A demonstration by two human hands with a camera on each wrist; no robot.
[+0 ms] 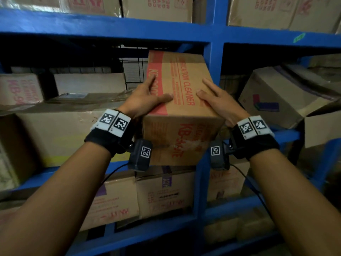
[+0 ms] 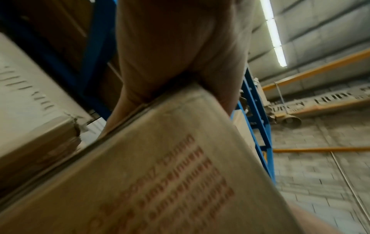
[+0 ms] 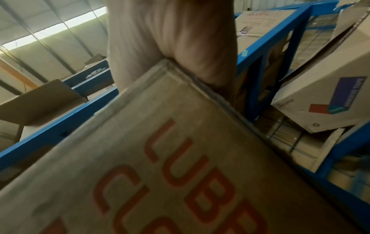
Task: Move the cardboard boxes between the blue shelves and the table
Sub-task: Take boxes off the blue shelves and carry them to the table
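— Where is the box (image 1: 184, 108) now?

— It is in the middle bay of the blue shelves (image 1: 214, 61), tilted, with its near end sticking out over the shelf edge. It has red print on it.

— And the hands?

— Both are holding the box. The left hand (image 1: 145, 97) grips the near left top edge, with the thumb on top and the fingers along the red stripe. The right hand (image 1: 219, 100) grips the right top edge, thumb on top. In the wrist views each palm presses on a corner of the box.

— What is around?

— Other boxes (image 1: 60, 133) lie at the left, one leaning box (image 1: 273, 97) in the right bay.
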